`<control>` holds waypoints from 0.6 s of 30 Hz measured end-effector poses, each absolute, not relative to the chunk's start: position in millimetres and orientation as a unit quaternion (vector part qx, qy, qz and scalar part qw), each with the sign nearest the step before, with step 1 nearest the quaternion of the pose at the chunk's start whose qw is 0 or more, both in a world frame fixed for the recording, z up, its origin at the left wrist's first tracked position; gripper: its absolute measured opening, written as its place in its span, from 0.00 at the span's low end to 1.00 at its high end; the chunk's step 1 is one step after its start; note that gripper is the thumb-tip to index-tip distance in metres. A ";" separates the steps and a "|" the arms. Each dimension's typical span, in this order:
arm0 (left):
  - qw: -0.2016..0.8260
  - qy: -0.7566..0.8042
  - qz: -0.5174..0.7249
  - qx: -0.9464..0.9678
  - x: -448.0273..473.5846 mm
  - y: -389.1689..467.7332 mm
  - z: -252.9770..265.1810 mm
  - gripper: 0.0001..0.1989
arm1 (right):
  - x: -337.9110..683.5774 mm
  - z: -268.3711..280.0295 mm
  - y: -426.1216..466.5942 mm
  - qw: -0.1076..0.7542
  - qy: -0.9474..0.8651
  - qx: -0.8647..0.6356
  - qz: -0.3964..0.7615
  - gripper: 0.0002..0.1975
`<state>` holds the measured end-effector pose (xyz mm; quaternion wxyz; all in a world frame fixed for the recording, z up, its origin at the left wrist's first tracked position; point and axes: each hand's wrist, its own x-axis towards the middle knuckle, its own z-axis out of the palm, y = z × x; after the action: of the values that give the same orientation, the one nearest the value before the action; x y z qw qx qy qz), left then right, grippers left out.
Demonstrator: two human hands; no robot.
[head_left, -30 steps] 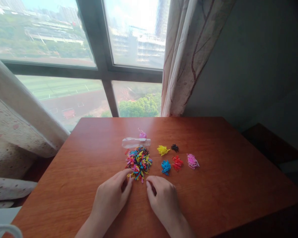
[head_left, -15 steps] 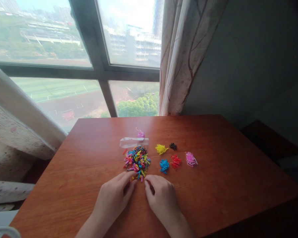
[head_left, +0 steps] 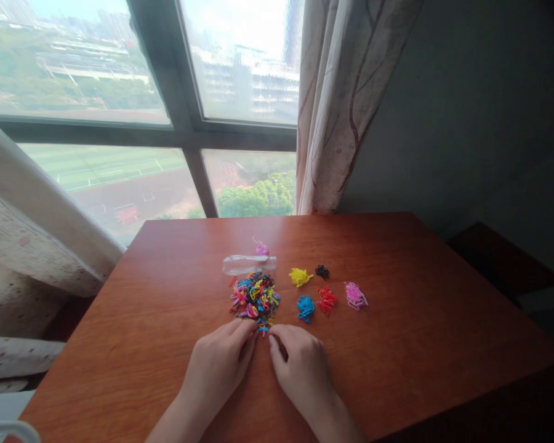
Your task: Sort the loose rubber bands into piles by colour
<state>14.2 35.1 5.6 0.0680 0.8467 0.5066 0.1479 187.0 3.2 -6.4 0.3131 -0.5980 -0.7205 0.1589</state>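
A mixed pile of small colourful rubber bands (head_left: 257,294) lies on the wooden table. At its near edge, my left hand (head_left: 224,357) is closed in a pinch, with a blue rubber band (head_left: 262,330) at its fingertips. My right hand (head_left: 302,360) faces it from the other side, thumb and curled fingers drawn together beside the blue band. Whatever the right fingertips hold, if anything, is too small to make out. Right of the pile lie sorted clusters: blue bands (head_left: 305,308), red bands (head_left: 327,300), yellow bands (head_left: 300,277), black bands (head_left: 322,271) and pink bands (head_left: 356,296).
Behind the pile lies a clear plastic bag (head_left: 242,265), with a small purple object (head_left: 261,250) just beyond it. The table (head_left: 420,332) reaches back to a window (head_left: 189,135) with a curtain (head_left: 337,111). A white curved item (head_left: 9,429) shows at lower left.
My left hand has shifted slightly right, its fingers closing together, and a blue band now shows between the two hands. My right hand has hardly moved; the sorted clusters look the same.
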 end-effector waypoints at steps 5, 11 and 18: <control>0.075 0.499 0.161 0.848 15.9 33.3 7.3 0.10 | 186.6 -7.1 3.4 0.311 -0.717 -0.602 0.163 0.10; 0.088 0.499 0.178 0.843 13.9 31.7 6.8 0.10 | 187.1 -5.8 3.7 0.329 -0.700 -0.615 0.153 0.08; 0.089 0.483 0.183 0.852 15.8 30.2 5.8 0.11 | 186.1 -6.3 5.4 0.308 -0.710 -0.618 0.139 0.08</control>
<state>15.8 30.2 5.8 0.0892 0.8517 0.4827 0.1834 186.1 5.4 -6.3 0.3076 -0.6182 -0.7098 0.1394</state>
